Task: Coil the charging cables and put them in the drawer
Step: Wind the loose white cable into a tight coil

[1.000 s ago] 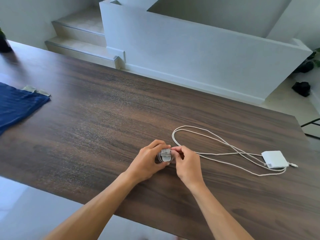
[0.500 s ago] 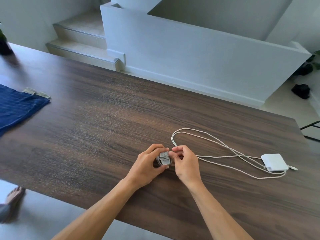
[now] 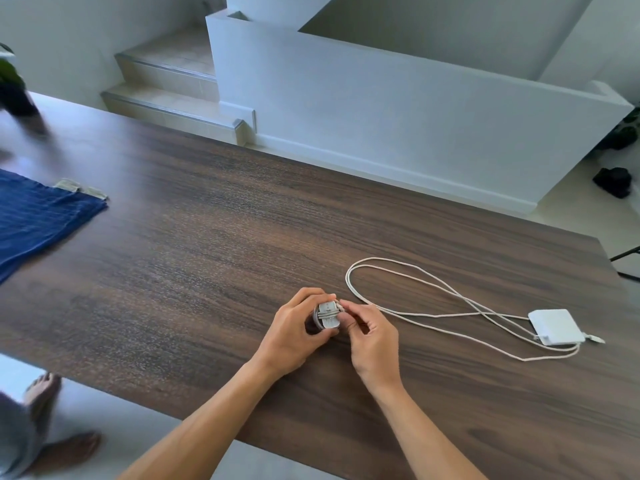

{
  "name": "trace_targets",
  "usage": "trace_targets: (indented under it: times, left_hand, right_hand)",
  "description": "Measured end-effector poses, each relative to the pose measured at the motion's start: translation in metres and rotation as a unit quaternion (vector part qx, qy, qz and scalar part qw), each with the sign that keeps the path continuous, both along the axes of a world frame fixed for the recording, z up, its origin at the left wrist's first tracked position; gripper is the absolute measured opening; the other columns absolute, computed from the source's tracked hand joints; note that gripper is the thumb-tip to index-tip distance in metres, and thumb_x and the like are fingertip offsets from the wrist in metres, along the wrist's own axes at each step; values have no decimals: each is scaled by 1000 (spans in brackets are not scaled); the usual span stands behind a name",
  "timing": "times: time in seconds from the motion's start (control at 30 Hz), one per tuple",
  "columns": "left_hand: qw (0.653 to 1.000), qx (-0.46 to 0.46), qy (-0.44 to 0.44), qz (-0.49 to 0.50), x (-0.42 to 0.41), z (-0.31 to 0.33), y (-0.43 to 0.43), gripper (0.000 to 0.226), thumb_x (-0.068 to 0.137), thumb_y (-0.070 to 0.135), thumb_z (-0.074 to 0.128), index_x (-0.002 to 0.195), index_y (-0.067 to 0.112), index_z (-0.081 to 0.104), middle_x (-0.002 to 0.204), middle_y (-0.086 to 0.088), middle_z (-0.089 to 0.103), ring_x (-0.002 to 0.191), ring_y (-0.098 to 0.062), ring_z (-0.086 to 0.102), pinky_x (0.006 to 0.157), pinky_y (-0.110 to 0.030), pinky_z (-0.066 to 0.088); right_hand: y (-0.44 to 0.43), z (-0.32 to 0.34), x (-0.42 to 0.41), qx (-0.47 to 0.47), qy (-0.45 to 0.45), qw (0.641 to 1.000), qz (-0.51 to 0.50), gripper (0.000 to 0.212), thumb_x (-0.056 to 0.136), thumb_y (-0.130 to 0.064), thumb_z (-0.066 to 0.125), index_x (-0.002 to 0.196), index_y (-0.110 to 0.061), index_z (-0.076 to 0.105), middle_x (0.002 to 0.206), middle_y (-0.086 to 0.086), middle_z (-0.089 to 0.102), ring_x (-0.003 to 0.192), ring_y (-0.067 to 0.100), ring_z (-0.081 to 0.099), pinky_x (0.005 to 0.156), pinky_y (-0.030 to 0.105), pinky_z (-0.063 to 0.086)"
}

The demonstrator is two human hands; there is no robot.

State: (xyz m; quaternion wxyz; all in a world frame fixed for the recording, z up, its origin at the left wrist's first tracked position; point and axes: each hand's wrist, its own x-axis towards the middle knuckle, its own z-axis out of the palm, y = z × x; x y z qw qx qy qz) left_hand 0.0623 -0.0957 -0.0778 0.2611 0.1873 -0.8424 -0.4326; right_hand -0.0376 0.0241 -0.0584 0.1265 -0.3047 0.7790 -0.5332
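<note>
Both hands (image 3: 332, 332) pinch a small round cable coil (image 3: 327, 315) above the wood-grain table (image 3: 194, 258).

White cable (image 3: 429, 308) loops loosely beside white charger (image 3: 557, 326).

Your two bare forearms come up from the bottom of the frame and meet just right of centre. Your left hand (image 3: 294, 336) curls around a small wound cable bundle (image 3: 327, 315), fingers over its top and thumb beneath. Your right hand (image 3: 372, 336) sits just beside it, knuckles up, thumb and forefinger pinched at the bundle's right edge. Both wrists are slightly bent, and the hands are nearly touching.
</note>
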Motion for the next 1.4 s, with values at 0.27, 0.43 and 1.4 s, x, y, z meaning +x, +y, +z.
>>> trace_targets:
  times: [0.27, 0.43, 1.4]
  left_hand:
    - [1000, 13, -18, -20, 1, 0, -3, 54, 74, 17, 83, 123, 20, 62, 118, 17, 52, 107, -12, 61, 90, -37, 55]
    - [1000, 27, -9, -5, 1, 0, 0, 51, 70, 24, 84, 117, 18, 65, 114, 21, 52, 102, -12, 63, 88, -38, 55]
    - [997, -2, 52, 51, 17, -8, 15, 38, 76, 28, 80, 106, 11, 65, 116, 16, 53, 103, -7, 65, 85, -32, 57]
  right_hand:
    - [-1, 5, 6, 32, 172, 985, 4, 10, 90, -9, 64, 97, -12, 70, 86, -5, 67, 74, 4, 59, 70, 9, 43]
    - [-7, 15, 4, 98, 234, 967, 35, 8, 89, -10, 62, 89, -13, 69, 80, -3, 63, 68, 9, 55, 63, 23, 45]
    - [-21, 24, 4, 137, -64, 988, 40, 12, 77, -15, 72, 68, -16, 64, 68, -1, 65, 61, 9, 59, 58, 16, 46]
